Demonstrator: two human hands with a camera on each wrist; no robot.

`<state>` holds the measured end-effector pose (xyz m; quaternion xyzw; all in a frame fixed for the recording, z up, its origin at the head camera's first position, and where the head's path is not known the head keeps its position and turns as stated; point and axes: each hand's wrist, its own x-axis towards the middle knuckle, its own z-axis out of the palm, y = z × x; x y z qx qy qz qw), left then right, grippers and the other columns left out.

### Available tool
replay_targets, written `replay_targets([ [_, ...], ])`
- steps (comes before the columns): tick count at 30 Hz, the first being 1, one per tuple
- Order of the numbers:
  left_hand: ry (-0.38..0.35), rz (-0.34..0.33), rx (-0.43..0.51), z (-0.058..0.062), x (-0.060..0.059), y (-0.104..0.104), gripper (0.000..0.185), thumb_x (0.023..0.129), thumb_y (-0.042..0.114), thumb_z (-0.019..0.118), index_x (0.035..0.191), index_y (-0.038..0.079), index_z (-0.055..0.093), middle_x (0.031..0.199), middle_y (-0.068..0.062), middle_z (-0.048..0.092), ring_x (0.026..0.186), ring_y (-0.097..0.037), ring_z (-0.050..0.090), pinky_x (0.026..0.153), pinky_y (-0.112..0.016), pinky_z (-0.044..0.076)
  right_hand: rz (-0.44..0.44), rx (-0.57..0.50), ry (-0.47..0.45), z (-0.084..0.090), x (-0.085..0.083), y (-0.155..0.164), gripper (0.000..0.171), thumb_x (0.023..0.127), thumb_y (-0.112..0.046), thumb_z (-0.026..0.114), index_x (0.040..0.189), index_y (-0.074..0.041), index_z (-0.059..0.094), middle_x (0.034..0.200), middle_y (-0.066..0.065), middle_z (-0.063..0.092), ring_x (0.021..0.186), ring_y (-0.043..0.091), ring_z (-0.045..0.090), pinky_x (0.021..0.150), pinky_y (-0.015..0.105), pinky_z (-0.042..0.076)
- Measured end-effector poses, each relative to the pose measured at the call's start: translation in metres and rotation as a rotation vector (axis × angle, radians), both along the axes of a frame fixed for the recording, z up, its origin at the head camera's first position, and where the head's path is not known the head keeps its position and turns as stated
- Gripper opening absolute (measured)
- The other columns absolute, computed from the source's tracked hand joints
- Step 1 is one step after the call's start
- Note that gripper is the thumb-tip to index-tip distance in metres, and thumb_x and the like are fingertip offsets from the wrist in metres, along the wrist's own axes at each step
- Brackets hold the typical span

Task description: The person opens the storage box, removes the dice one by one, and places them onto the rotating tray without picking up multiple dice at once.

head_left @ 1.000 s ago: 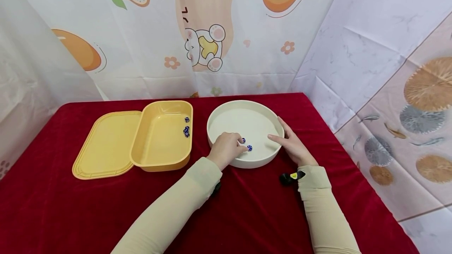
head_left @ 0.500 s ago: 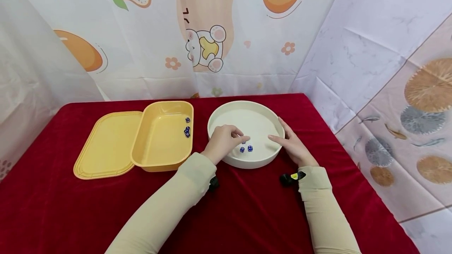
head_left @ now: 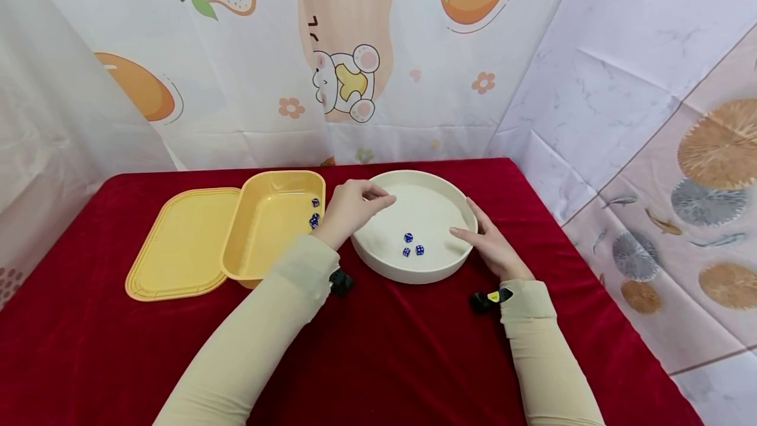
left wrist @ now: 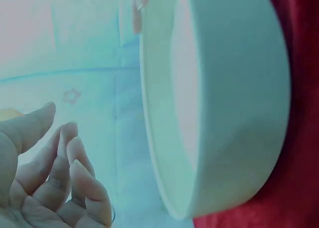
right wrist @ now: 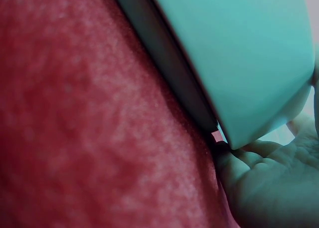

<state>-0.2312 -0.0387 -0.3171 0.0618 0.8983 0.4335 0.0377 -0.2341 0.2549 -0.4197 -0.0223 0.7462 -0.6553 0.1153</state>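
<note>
A white round tray (head_left: 378, 261) sits on the red cloth with three blue dice (head_left: 408, 237) lying in it. My left hand (head_left: 355, 206) hovers over the tray's left rim (left wrist: 154, 113), its fingers (left wrist: 75, 163) loosely curled, and no die shows between them. To its left, a yellow box (head_left: 260, 261) holds a few more blue dice (head_left: 313, 219) near its right wall. The straight fingers of my right hand (head_left: 487, 238) lie against the tray's right outer wall (right wrist: 239, 53).
A flat yellow lid (head_left: 177, 242) lies left of the yellow box, partly under it. The red-covered table (head_left: 414, 347) is backed by patterned curtains on the far side and on the right. Both wrists carry small black cameras.
My left hand lifted off the dice in the tray and moved up and left to the tray's left rim, uncovering a third die. The right hand stayed put.
</note>
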Motion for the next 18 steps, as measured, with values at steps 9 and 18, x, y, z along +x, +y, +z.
replay_targets([
  [9, 0.026, 0.072, 0.037, 0.011, -0.02, -0.029, 0.032, 0.093, 0.041, 0.068, 0.11, 0.014, 0.074, 0.108, -0.005, 0.07, 0.101, -0.022, 0.061, 0.088, -0.036, 0.054, 0.0, -0.003, 0.003, -0.001, -0.002, 0.001, 0.091, 0.095, -0.019, 0.066, 0.161, -0.025, 0.004, 0.167, 0.003, 0.01, 0.151, 0.021, 0.019, 0.112, 0.025, 0.036],
  [18, 0.07, 0.165, 0.066, 0.011, -0.035, -0.053, 0.034, 0.093, 0.04, 0.068, 0.113, 0.013, 0.073, 0.107, -0.008, 0.071, 0.09, -0.022, 0.063, 0.079, -0.031, 0.052, -0.002, -0.007, 0.0, -0.001, -0.001, 0.0, 0.09, 0.095, -0.018, 0.066, 0.161, -0.025, 0.005, 0.167, 0.004, 0.011, 0.151, 0.022, 0.02, 0.099, 0.013, 0.04],
])
